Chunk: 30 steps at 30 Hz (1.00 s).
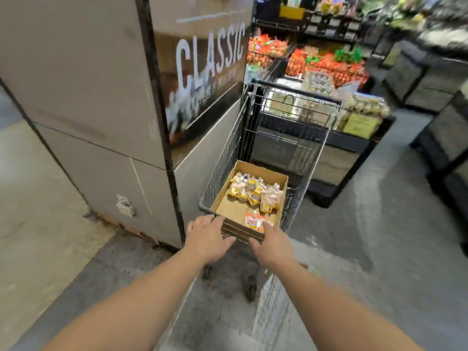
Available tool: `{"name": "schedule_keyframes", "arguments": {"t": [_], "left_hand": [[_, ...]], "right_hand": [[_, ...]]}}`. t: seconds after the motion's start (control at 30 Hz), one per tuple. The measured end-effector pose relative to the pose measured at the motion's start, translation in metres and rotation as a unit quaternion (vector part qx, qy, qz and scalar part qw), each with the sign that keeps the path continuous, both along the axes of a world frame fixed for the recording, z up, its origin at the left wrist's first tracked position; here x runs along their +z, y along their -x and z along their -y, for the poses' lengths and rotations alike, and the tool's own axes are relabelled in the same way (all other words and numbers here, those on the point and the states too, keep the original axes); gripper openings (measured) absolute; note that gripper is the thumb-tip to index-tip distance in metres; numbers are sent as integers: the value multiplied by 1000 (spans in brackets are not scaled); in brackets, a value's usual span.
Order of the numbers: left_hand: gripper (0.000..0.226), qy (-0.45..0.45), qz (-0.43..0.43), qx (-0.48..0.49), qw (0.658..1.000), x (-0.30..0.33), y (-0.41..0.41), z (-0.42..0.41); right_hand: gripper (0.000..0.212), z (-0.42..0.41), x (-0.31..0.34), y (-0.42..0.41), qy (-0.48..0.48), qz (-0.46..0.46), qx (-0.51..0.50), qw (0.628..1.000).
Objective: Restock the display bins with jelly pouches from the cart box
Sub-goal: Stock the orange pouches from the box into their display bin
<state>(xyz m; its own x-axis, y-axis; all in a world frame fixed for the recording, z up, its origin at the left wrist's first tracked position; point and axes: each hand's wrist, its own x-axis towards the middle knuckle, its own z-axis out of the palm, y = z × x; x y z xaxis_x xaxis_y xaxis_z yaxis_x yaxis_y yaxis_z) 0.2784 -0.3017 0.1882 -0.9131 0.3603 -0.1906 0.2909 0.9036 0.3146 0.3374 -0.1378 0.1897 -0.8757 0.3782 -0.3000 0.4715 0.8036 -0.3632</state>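
An open cardboard box (229,207) sits in a wire shopping cart (307,163) ahead of me. A heap of yellow and clear jelly pouches (255,192) lies at the box's far right, and one orange pouch (254,221) lies near its front wall. My left hand (206,236) is open, fingers spread, at the near left corner of the cart. My right hand (272,243) is open too, its fingertips at the box's front edge beside the orange pouch. Display bins (326,63) with orange and green packs stand beyond the cart.
A tall grey pillar (88,110) with a "CLASSIC" sign stands close on the left of the cart. A low black display stand (354,138) with packaged goods is behind the cart. Dark shelving (443,127) lines the right. Grey concrete floor lies between.
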Motion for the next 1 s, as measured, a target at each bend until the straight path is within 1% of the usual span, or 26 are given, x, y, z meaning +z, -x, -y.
{"name": "schedule_keyframes", "arguments": {"t": [0.1, 0.23, 0.43, 0.57, 0.67, 0.73, 0.87, 0.97, 1.0], "left_hand": [[70, 11, 17, -21, 1000, -16, 43, -36], [73, 28, 40, -8, 999, -45, 105, -84], [76, 30, 105, 31, 994, -83, 178, -154], [78, 36, 176, 26, 983, -123, 209, -185], [76, 66, 238, 19, 969, -167, 228, -195], [74, 65, 278, 19, 958, -202, 244, -200], [84, 41, 388, 45, 920, -278, 262, -211], [97, 4, 423, 77, 903, -318, 266, -217], [92, -15, 432, 103, 896, -326, 266, -219]], "right_hand": [[66, -41, -19, 35, 9, 10, -30, 999], [59, -97, -48, 95, 21, 25, -43, 999], [72, -163, -89, 175, 75, 74, -19, 994], [69, -184, -128, 212, 120, 104, -24, 987], [69, -182, -169, 227, 164, 146, -45, 975], [67, -181, -204, 235, 191, 172, -66, 964], [65, -180, -274, 245, 218, 196, -140, 946], [70, -172, -315, 251, 239, 208, -195, 928], [73, -168, -328, 252, 248, 202, -220, 922]]}}
